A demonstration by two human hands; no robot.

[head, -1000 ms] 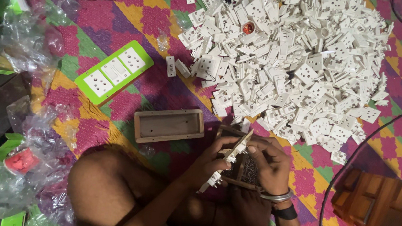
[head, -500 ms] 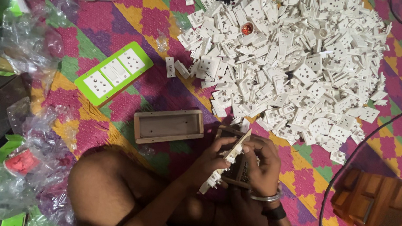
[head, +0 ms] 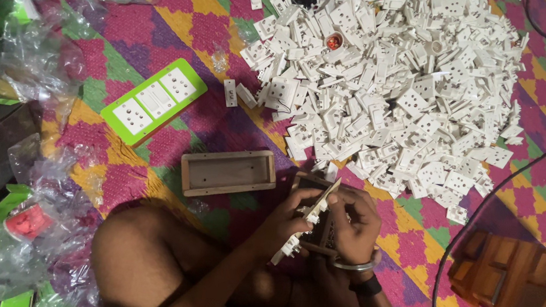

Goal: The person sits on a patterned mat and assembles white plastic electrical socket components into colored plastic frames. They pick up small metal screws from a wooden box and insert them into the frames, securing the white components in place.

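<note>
Both grips clench one switch plate (head: 311, 210): left hand (head: 287, 218) under it, right hand (head: 354, 225) above, near an open wooden box (head: 228, 172) and white socket pile (head: 393, 85).

A thin pale switch plate (head: 310, 214) with white socket modules along its underside stands tilted on edge, running from upper right to lower left. It leans over a small dark wooden box (head: 323, 230) on the patterned mat.
</note>
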